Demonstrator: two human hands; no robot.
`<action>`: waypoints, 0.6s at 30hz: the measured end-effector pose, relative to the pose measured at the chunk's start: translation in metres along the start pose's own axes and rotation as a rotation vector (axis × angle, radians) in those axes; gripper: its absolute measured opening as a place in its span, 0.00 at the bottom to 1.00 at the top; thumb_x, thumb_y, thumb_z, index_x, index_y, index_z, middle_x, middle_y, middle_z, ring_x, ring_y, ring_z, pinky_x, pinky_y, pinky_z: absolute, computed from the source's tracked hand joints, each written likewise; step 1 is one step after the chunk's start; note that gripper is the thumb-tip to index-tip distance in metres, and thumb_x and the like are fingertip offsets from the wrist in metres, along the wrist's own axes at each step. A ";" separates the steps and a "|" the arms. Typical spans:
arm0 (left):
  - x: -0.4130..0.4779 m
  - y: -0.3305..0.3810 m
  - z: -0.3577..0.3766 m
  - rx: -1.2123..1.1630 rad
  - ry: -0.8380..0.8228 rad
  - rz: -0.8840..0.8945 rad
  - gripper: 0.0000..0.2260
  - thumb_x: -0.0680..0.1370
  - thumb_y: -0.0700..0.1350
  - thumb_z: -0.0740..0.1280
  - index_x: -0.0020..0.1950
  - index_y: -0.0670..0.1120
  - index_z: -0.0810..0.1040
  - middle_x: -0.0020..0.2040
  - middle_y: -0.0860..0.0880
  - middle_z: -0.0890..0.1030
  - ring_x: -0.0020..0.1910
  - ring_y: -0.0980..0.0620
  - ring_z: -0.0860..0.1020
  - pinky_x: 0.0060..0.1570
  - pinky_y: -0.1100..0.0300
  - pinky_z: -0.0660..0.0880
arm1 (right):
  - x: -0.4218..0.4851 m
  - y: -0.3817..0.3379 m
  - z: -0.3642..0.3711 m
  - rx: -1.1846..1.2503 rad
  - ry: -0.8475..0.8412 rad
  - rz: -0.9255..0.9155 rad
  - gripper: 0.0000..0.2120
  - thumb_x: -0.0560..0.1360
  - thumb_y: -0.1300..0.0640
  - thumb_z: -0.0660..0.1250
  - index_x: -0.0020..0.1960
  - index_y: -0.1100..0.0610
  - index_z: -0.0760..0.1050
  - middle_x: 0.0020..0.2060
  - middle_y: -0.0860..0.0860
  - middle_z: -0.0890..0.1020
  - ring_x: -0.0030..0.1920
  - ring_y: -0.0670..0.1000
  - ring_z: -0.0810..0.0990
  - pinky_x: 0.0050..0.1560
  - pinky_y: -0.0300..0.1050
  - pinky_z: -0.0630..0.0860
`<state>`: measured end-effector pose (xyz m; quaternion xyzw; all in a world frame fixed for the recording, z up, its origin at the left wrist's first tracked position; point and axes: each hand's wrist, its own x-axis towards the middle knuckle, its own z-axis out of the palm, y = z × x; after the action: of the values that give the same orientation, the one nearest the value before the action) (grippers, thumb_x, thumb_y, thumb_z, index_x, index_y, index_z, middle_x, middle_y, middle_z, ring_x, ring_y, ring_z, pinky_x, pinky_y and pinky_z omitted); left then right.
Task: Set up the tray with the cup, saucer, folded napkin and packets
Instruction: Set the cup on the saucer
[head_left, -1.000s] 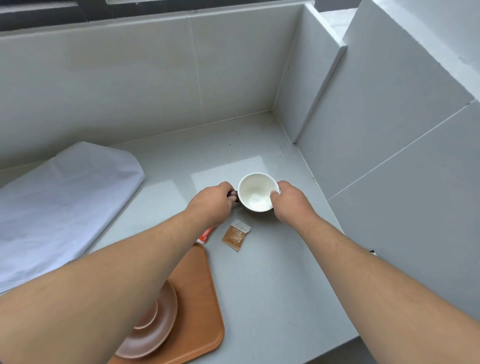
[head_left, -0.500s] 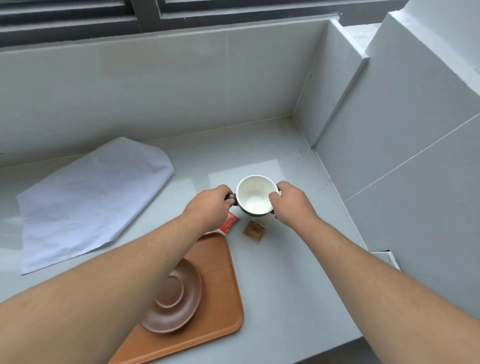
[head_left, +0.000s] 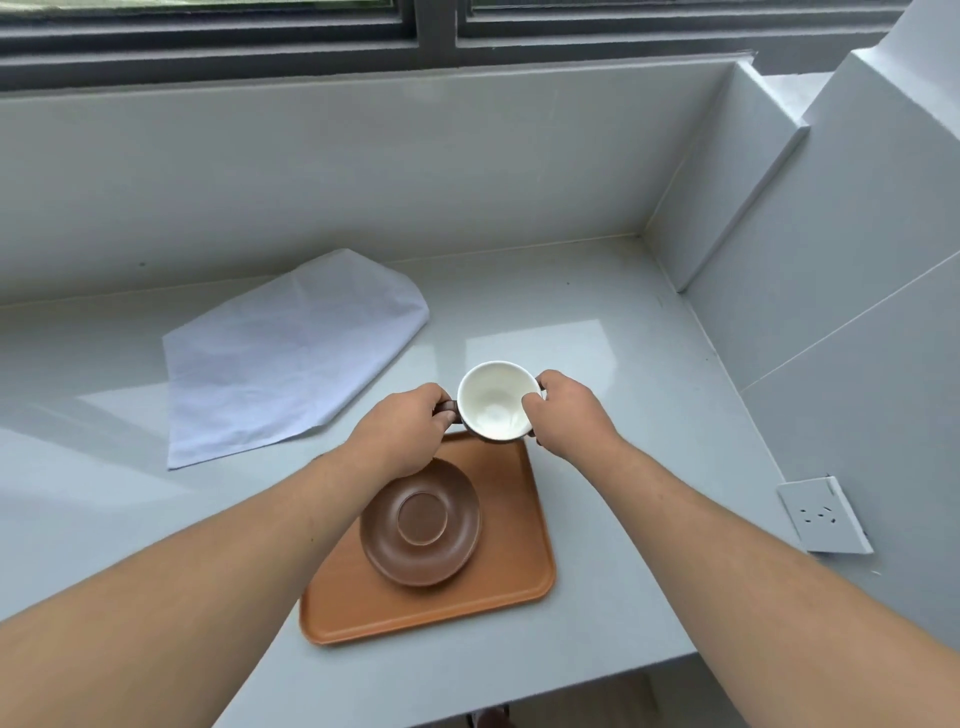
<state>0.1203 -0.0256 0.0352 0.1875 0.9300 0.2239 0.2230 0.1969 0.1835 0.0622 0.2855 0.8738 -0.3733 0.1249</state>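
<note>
Head view: cup (head_left: 496, 400) gripped two-handed above the far edge of the tray (head_left: 498, 592), bound, most likely, for the saucer (head_left: 421, 525).
Left hand (head_left: 405, 436) curled round the dark handle on the cup's left side; right hand (head_left: 566, 410) pinching the opposite rim, thumb on the white lip, probably to keep the cup level and aimed. Mouth up, nothing inside; hard to say whether the base touches the tray edge or hangs just clear. Saucer lying flat on the tray, near the left side, centre ring bare and ready for the cup's foot. Napkin (head_left: 291, 358) spread on the counter (head_left: 639, 467) far left, well apart from the tray, apparently awaiting folding. Packets not visible, possibly hidden behind cup and hands. Wall socket (head_left: 823, 517) off to the right, of no concern.
</note>
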 end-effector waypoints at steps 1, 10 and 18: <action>-0.006 -0.006 -0.001 0.002 0.004 -0.006 0.03 0.82 0.55 0.61 0.50 0.61 0.73 0.43 0.61 0.78 0.43 0.62 0.74 0.34 0.60 0.65 | -0.004 -0.003 0.006 -0.009 -0.003 -0.006 0.10 0.77 0.54 0.57 0.53 0.55 0.74 0.47 0.54 0.82 0.47 0.58 0.83 0.50 0.56 0.82; -0.052 -0.042 -0.005 0.004 -0.007 -0.045 0.04 0.82 0.56 0.61 0.51 0.60 0.74 0.46 0.59 0.80 0.46 0.54 0.77 0.44 0.53 0.75 | -0.036 -0.018 0.041 -0.067 -0.041 -0.058 0.11 0.77 0.54 0.57 0.54 0.56 0.75 0.47 0.55 0.83 0.46 0.59 0.84 0.50 0.55 0.82; -0.080 -0.061 -0.002 -0.002 0.004 -0.045 0.07 0.82 0.55 0.62 0.57 0.56 0.76 0.49 0.57 0.78 0.50 0.51 0.76 0.46 0.54 0.71 | -0.058 -0.022 0.059 -0.059 -0.062 -0.066 0.10 0.74 0.53 0.58 0.51 0.54 0.75 0.44 0.52 0.82 0.43 0.57 0.84 0.47 0.56 0.82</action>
<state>0.1708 -0.1127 0.0330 0.1658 0.9342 0.2203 0.2263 0.2308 0.1051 0.0593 0.2411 0.8889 -0.3602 0.1481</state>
